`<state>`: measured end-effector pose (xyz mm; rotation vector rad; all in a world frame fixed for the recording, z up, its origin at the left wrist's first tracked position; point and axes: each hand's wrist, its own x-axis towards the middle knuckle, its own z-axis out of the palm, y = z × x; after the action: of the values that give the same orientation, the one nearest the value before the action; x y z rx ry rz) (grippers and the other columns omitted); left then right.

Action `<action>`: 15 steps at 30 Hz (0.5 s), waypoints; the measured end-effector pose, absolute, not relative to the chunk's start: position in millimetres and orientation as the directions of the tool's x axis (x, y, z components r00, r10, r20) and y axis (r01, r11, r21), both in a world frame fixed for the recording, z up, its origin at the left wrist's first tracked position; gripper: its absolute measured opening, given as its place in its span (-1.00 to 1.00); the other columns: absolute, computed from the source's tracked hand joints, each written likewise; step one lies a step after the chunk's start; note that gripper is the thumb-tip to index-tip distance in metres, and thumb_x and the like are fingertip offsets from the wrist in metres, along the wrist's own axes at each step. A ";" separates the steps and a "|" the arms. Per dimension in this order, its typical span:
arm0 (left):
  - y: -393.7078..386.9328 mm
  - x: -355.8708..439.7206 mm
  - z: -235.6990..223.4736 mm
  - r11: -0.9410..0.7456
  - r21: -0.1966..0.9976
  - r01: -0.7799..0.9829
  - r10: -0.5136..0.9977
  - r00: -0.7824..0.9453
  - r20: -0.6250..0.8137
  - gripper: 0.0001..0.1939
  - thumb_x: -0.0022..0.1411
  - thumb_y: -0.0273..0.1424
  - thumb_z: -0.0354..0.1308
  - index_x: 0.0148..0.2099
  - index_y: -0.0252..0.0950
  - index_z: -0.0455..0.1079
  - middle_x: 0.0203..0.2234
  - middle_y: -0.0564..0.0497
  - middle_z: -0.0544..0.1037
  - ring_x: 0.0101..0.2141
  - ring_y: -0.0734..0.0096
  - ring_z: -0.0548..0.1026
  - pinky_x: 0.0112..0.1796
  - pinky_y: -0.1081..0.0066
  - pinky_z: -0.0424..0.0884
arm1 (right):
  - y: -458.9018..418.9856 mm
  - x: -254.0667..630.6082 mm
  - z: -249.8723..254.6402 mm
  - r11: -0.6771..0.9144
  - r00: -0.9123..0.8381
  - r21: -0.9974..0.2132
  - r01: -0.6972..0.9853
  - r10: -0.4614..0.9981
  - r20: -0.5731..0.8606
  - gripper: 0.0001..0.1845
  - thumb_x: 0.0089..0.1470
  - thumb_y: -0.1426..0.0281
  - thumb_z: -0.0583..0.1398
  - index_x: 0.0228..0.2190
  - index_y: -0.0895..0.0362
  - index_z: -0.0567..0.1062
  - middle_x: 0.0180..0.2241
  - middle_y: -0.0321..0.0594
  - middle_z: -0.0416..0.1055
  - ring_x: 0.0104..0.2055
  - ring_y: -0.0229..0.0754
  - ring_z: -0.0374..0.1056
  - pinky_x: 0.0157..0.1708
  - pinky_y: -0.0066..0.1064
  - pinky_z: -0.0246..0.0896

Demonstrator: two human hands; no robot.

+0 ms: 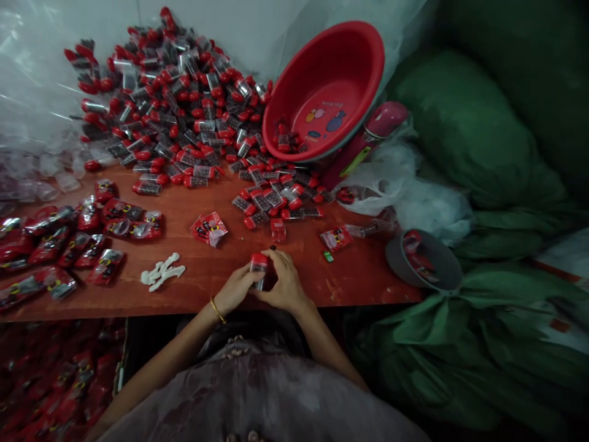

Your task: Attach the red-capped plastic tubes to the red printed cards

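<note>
Near the table's front edge, a small clear container with a red top stands between my two hands. My left hand is closed on its left side, the thumb across the front. My right hand curves round its other side, fingers bent and the thumb low near its base. A tiny dark thing shows at the right fingertips; I cannot make out what it is. Just beyond lie a small red packet and a printed red wrapper. White twisted strips lie to the left.
A big heap of red-capped clear containers fills the back. A red basin leans beside it, near a pink bottle. Filled red packets lie left. At right are a grey bowl and green sacks.
</note>
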<state>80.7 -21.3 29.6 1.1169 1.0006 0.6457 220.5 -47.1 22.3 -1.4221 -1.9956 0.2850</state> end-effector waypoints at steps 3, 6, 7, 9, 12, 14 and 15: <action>-20.3 74.0 28.7 0.275 0.959 0.061 0.874 0.401 -0.276 -0.75 0.05 -0.27 0.08 -0.26 -0.32 0.37 -0.40 0.07 0.45 -0.31 0.38 0.37 -0.21 0.40 0.29 | -49.3 219.8 21.6 0.393 -0.215 -0.513 0.763 0.903 0.372 -0.28 -0.19 0.15 0.28 0.01 0.11 0.26 -0.15 -0.05 0.42 -0.05 0.05 0.32 0.09 0.01 0.07; -15.8 66.3 28.8 0.220 0.972 0.083 0.894 0.382 -0.235 -0.73 0.01 -0.22 0.16 -0.32 -0.34 0.36 -0.46 0.07 0.42 -0.38 0.44 0.35 -0.30 0.44 0.30 | -46.3 225.0 24.3 0.426 -0.292 -0.530 0.733 0.901 0.321 -0.24 -0.16 0.14 0.27 0.06 0.10 0.21 -0.09 -0.06 0.39 -0.01 0.03 0.30 0.12 0.02 0.01; -14.2 64.5 29.4 0.228 0.971 0.068 0.896 0.377 -0.237 -0.70 -0.02 -0.20 0.19 -0.34 -0.34 0.36 -0.48 0.08 0.41 -0.41 0.46 0.34 -0.33 0.45 0.30 | -42.8 229.5 25.5 0.428 -0.304 -0.544 0.722 0.902 0.307 -0.19 -0.17 0.12 0.28 0.09 0.11 0.18 -0.05 -0.05 0.37 0.01 0.03 0.28 0.12 0.03 0.01; -11.4 62.9 30.7 0.294 0.956 -0.015 0.904 0.328 -0.273 -0.64 -0.07 -0.16 0.24 -0.32 -0.35 0.36 -0.51 0.09 0.40 -0.46 0.49 0.33 -0.37 0.44 0.32 | -31.2 241.8 27.4 0.384 -0.241 -0.582 0.717 0.920 0.309 -0.13 -0.17 0.08 0.28 0.12 0.13 0.14 -0.04 -0.02 0.34 0.00 0.03 0.28 0.07 0.01 0.08; -8.0 65.5 32.0 0.407 0.897 -0.172 0.906 0.198 -0.374 -0.53 -0.17 -0.13 0.30 -0.26 -0.33 0.34 -0.49 0.10 0.42 -0.48 0.50 0.36 -0.39 0.41 0.37 | -8.6 258.3 27.8 0.184 0.035 -0.590 0.787 0.940 0.340 -0.26 -0.08 0.04 0.21 0.06 0.16 0.23 -0.13 0.01 0.37 -0.11 0.03 0.33 -0.08 -0.06 0.21; -6.1 69.2 32.0 0.455 0.860 -0.231 0.891 0.124 -0.438 -0.51 -0.22 -0.16 0.32 -0.25 -0.31 0.33 -0.47 0.10 0.44 -0.50 0.51 0.37 -0.39 0.40 0.40 | 1.6 260.2 27.3 0.087 0.128 -0.528 0.845 0.925 0.358 -0.30 -0.10 0.00 0.21 -0.02 0.20 0.32 -0.14 0.08 0.37 -0.10 0.10 0.31 -0.11 -0.02 0.21; -5.2 71.2 32.1 0.472 0.847 -0.244 0.881 0.102 -0.462 -0.52 -0.23 -0.17 0.32 -0.26 -0.31 0.32 -0.47 0.10 0.45 -0.51 0.52 0.38 -0.39 0.40 0.40 | 3.4 257.7 27.3 0.085 0.127 -0.514 0.854 0.923 0.363 -0.32 -0.09 0.00 0.20 -0.05 0.22 0.34 -0.14 0.10 0.37 -0.08 0.12 0.31 -0.11 -0.01 0.21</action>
<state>71.2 -5.2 32.1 0.6809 1.1824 0.9326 257.7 3.4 27.3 -1.7643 -1.7230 0.1380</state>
